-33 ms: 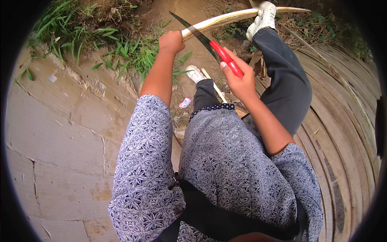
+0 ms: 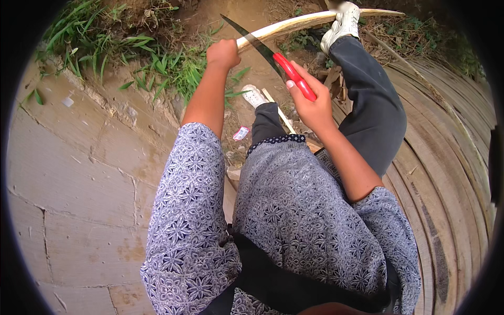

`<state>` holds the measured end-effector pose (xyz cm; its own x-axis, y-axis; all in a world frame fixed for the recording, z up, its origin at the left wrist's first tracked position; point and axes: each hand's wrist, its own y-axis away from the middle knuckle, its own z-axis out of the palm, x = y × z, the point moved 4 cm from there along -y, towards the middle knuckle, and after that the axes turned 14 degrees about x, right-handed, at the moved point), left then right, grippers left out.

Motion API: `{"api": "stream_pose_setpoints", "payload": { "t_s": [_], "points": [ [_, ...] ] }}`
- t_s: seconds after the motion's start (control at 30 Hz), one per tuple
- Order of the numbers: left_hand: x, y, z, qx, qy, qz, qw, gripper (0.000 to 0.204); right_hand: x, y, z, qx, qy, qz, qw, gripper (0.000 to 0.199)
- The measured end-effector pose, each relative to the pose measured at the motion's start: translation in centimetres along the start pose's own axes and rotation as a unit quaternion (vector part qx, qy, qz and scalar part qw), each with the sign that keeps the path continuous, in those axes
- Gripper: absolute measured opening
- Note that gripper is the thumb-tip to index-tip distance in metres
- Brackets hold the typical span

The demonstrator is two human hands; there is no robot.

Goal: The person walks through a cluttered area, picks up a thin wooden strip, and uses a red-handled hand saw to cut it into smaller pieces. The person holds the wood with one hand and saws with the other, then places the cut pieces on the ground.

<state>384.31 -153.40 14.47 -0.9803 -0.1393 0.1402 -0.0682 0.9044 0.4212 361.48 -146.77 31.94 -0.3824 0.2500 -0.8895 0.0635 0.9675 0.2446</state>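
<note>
Fingers of my left hand (image 2: 223,54) are curled tight around the near end of a pale bamboo strip (image 2: 294,23), which runs away to the upper right and bows slightly. Its far end passes under my right white sneaker (image 2: 342,23), which seems to be planted on it. My right hand (image 2: 311,105) is closed around the red handle of a knife (image 2: 273,55), thumb laid along the top of the handle. The dark blade points up and left, and it crosses the strip just beside my left fist; I cannot tell whether the edge actually bites into the bamboo. My other sneaker (image 2: 255,96) rests on bare soil lower down, with a thinner pale stick (image 2: 279,113) lying beside it. Grass (image 2: 157,65) grows to the left of the soil, next to a cracked concrete slab (image 2: 79,173). Curved wooden planks (image 2: 446,157) run along my right side.
</note>
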Motion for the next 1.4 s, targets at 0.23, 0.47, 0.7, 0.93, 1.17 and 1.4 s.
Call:
{"api": "stream_pose_setpoints", "payload": {
  "t_s": [0.23,0.47,0.7,0.93,1.17,1.4],
  "points": [
    [-0.3,-0.1,0.8,-0.018,0.014,0.004,1.0,0.035,-0.9,1.5,-1.4,-0.029,0.043,0.009,0.999,0.045],
    [-0.6,0.1,1.1,-0.026,0.024,0.0,0.999,0.035,-2.2,3.8,-5.0,-0.052,0.081,0.029,0.995,0.046],
    [0.2,-0.8,1.7,-0.014,0.039,-0.007,0.999,0.033,-2.8,3.3,-7.2,-0.05,0.081,0.053,0.994,0.046],
    [-1.2,-1.5,0.7,-0.011,0.03,-0.027,0.999,0.033,-1.5,2.1,-2.6,-0.031,0.041,-0.003,0.999,0.045],
    [0.5,0.5,1.8,-0.029,0.067,-0.03,0.997,0.036,2.6,-4.4,5.7,-0.032,0.04,0.013,0.999,0.046],
    [-1.1,-0.3,2.0,-0.023,0.065,-0.032,0.997,0.036,1.9,-1.1,1.4,-0.028,0.029,-0.002,0.999,0.046]
  ]
}}
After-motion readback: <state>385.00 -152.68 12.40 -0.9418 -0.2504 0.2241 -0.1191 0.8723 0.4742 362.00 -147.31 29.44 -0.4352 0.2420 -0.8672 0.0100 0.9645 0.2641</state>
